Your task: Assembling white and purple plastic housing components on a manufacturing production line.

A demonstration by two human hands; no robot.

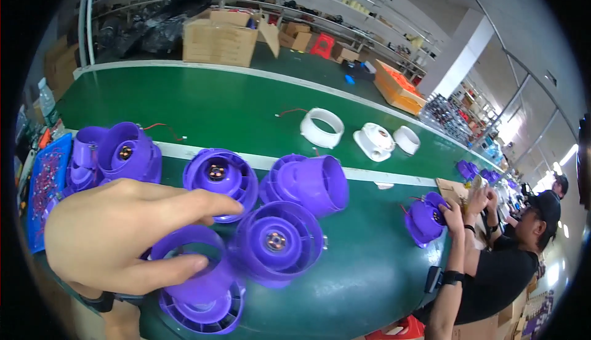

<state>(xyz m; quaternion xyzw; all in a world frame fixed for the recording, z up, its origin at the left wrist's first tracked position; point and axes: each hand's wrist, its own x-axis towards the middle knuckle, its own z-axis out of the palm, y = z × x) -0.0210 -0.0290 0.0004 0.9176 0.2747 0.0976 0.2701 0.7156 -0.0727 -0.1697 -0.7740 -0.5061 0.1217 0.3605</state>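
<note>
On the left of the green tabletop (369, 260), the left hand (132, 235) is over a purple casing (206, 288), its grip wide, thumb and forefinger well apart; whether it touches the casing I cannot tell. Other purple casings stand around it, one just to its right (277, 260) with its open end facing up. Farther right, the right hand (454, 217) has its grip closed around a tilted purple casing with a red wire (423, 217), near a co-worker in black (508, 272). A blue tray (36, 241) holds small reddish parts.
</note>
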